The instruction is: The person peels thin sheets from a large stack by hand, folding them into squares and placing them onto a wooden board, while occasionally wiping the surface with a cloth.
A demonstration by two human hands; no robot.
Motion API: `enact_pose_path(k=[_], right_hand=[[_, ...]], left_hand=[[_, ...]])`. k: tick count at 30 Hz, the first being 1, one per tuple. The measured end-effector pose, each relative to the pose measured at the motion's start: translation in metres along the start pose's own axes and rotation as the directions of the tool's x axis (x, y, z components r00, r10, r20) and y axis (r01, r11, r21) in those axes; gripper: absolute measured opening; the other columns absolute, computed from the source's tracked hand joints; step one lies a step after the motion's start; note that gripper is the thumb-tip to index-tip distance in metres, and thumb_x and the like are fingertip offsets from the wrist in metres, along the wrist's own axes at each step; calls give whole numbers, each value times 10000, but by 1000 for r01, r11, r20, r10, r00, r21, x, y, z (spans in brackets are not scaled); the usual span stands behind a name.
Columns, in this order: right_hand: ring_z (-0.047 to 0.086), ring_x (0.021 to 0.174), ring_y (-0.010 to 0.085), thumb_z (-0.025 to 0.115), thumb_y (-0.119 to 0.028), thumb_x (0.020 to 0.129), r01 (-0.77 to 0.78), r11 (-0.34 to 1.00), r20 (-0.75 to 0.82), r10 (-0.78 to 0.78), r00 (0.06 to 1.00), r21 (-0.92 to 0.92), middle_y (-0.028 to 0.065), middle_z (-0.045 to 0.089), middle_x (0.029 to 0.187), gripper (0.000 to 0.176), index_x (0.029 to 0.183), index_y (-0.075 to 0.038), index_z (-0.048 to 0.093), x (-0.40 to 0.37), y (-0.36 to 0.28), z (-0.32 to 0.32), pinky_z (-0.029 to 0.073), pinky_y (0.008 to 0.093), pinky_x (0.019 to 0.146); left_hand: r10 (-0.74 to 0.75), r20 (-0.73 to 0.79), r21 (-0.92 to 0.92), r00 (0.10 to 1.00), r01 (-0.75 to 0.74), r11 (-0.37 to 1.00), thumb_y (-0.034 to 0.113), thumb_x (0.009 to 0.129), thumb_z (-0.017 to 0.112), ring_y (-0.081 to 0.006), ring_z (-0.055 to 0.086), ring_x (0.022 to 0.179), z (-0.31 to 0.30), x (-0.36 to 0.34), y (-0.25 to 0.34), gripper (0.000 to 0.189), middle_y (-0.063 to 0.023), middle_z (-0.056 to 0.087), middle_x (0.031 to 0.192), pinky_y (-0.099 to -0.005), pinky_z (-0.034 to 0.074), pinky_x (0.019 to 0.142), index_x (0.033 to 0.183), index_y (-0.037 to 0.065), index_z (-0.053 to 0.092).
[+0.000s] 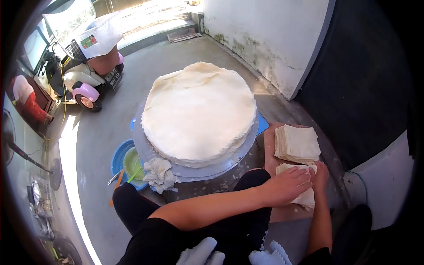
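At the lower right, a stack of pale, thin square dough sheets (304, 202) lies between my hands. My left hand (287, 186) reaches across my lap, its fingers bent over the top and near side of this stack. At the stack's right corner, my right hand (321, 177) grips the edge, thumb and fingers close to my left fingertips. Just beyond, touching or nearly touching, sits a second square stack (298, 143). Both rest on a reddish-brown board (270, 154). In front of me stands a large round pile of thin pale sheets (198, 115) on a grey round board (140, 139).
Left of the round board is a blue basin (118, 160) with a greenish bowl (132, 164). A crumpled cloth (159, 173) hangs at the board's near edge. A scooter (86, 79) stands at upper left. A white wall (265, 39) and dark panel (357, 79) border the right.
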State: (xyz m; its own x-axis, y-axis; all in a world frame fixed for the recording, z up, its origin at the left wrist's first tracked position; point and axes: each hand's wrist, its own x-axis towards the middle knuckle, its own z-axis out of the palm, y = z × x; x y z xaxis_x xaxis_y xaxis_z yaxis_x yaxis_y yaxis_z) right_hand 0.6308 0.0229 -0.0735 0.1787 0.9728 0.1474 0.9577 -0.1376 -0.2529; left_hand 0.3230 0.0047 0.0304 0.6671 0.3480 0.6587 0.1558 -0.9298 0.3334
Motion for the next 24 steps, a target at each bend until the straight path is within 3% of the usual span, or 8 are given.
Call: enact_pose_path(k=[2,4,9,13,15,17,21,24], right_hand=[[598,1146,363,710,-156,851,145,982,-172,-123,977,124,179,661,1189,343,1161,-20,654,28,-61,-14,462,419,997],[624,1100,352,705,-152,855,272,917,-161,-233,959,292,172,681,1144,320,1142,-18,663,57,-132,-29,480,416,969],[659,1029,331,699,-159,858,591,711,-187,-567,802,382,143,709,1070,255,1083,-39,705,129,-302,-21,506,394,912],[656,1048,325,699,-178,855,647,677,-135,-647,751,352,134,702,1117,296,1128,-63,703,193,-406,18,506,387,929],[638,1085,323,682,-146,854,654,699,-80,-663,744,290,128,687,1161,327,1174,-79,684,225,-445,43,503,388,951],[626,1104,321,664,-111,851,712,676,-151,-697,701,188,126,680,1177,339,1188,-80,675,255,-471,71,500,393,956],[593,1154,345,557,18,853,783,621,-162,-771,616,20,163,648,1238,387,1213,-72,668,287,-509,101,467,425,1003],[619,1058,357,534,52,824,832,552,-195,-824,532,-62,153,675,1079,402,1174,-69,690,299,-520,118,489,436,934]], left_hand=[[-25,-63,55,998,29,998,91,762,726,-326,526,1257,-63,-31,-13,463,-151,567,1303,-443,411,1090,1208,47,609],[-139,-87,127,986,150,981,81,787,711,-330,549,1230,-115,-70,-29,396,-138,598,1273,-448,437,1055,1174,53,636],[-444,-181,383,877,479,790,78,808,711,-300,608,1162,-203,-170,-67,261,-97,670,1175,-433,475,1000,1069,79,698],[-530,-362,300,766,635,712,84,816,707,-292,621,1136,-215,-222,-76,245,-95,679,1152,-425,486,986,1060,73,697],[-615,-369,126,697,693,710,92,821,709,-284,627,1122,-220,-224,-64,229,-92,686,1129,-420,494,976,1048,64,699],[-494,-289,282,820,566,775,97,823,692,-314,615,1093,-233,-220,-52,213,-130,665,1098,-418,487,954,1028,40,676],[-470,-211,251,857,512,821,108,801,684,-313,613,1099,-242,-218,-37,217,-133,654,1076,-422,486,960,1000,25,662],[-435,-234,248,870,486,838,131,783,634,-314,609,1106,-239,-223,-35,203,-126,641,1037,-423,483,967,949,14,636]])
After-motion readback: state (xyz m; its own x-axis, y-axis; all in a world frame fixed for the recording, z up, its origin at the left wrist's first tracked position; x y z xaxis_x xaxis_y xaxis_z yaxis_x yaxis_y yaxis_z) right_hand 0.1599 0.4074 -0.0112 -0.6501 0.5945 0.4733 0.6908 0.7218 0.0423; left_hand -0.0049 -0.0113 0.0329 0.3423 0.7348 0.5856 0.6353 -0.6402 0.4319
